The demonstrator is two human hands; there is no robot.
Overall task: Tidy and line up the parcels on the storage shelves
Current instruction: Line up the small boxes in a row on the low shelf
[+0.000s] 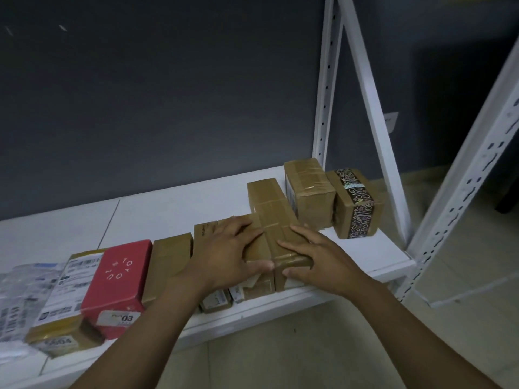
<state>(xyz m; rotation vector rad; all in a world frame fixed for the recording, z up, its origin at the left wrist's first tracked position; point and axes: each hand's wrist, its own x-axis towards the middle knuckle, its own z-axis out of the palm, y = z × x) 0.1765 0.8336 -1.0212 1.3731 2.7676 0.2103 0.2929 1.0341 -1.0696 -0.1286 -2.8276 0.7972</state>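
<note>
The left hand (224, 254) and the right hand (317, 256) lie flat with fingers nearly straight, gripping nothing. Each presses a brown parcel on the white shelf (168, 211): the short parcel (257, 286) under the left, the long parcel (266, 203) under the right.

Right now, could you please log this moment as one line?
phase: aligning | left hand: presses short parcel | right hand: presses long parcel

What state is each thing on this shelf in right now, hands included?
Long brown taped parcel: flat, under the right hand.
Left hand: fingers spread, pressing neighbouring brown parcel.
Right hand: fingers straight, on the long parcel.
Red cardboard box: lying flat, untouched.
Brown box with black patterned tape: at right end, untouched.
</note>
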